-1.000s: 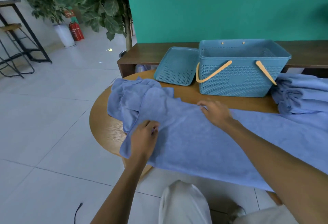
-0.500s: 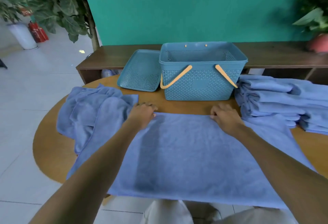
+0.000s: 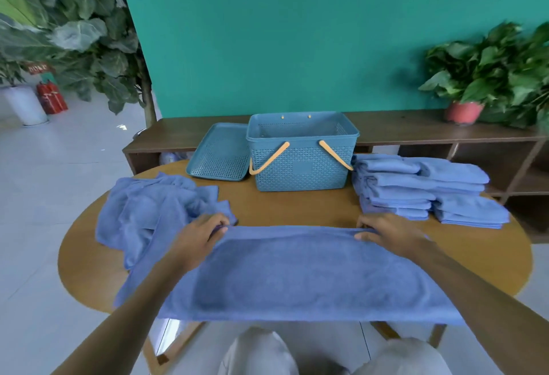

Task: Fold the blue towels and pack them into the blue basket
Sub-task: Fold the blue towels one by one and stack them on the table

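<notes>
On the round table [image 3: 89,270], both hands pinched one blue towel's [image 3: 297,270] far edge: left hand [image 3: 202,235], right hand [image 3: 386,233]. Folded towels [image 3: 416,190] waited beside the empty blue basket [image 3: 300,166]. Messy towels [image 3: 148,208] still needed folding.

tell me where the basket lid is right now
In the head view the lid leans against the left side of the blue basket, at the table's far edge.

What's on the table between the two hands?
In the head view, the far edge of the spread blue towel runs between the left hand and the right hand; each hand grips it.
</notes>
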